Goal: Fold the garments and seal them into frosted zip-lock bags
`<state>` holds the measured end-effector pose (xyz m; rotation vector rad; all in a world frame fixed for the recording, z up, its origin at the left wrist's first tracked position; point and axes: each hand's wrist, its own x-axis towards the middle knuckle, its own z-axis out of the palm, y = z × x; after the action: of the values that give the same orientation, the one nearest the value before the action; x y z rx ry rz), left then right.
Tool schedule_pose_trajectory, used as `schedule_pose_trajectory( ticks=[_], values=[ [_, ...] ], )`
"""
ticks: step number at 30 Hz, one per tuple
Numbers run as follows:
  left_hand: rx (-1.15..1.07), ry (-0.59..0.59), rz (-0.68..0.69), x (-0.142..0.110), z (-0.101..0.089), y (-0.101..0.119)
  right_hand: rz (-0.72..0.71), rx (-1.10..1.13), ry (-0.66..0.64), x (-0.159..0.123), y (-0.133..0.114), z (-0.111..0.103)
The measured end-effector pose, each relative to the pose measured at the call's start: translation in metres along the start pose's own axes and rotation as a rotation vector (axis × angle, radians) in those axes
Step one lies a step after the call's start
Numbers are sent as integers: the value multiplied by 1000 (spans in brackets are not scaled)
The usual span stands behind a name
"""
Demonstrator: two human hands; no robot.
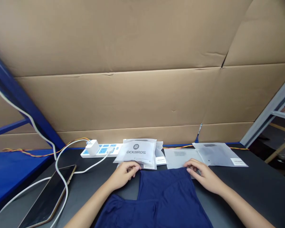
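A navy blue garment (168, 196) lies spread on the dark table, its lower part cut off by the bottom of the view. At the top left corner of its far edge is my left hand (127, 173), with thumb and fingers pinched together on the cloth. My right hand (201, 174) grips the top right corner of the same edge between thumb and curled fingers. Just beyond my left hand sits a frosted plastic bag printed OCKBROS (136, 152). Another flat translucent bag (181, 157) lies beyond the garment, close to my right hand.
A labelled bag (219, 153) lies at the back right, near a pen (199, 130) standing upright. A white power strip (102, 150) holds a charger (92, 147). White cable (65, 183) crosses a phone (47, 198) at left. Cardboard (142, 98) walls the back.
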<state>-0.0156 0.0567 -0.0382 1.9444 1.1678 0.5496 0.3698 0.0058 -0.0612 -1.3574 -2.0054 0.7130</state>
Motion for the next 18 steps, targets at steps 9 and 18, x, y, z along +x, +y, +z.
schedule_pose_trajectory(
  ticks=[9,18],
  values=[
    [205,-21,30,-5,6,12,-48,-53,-11,0,-5,4],
    [282,18,268,-34,-6,58,-146,-69,152,-22,-42,-22]
  ],
)
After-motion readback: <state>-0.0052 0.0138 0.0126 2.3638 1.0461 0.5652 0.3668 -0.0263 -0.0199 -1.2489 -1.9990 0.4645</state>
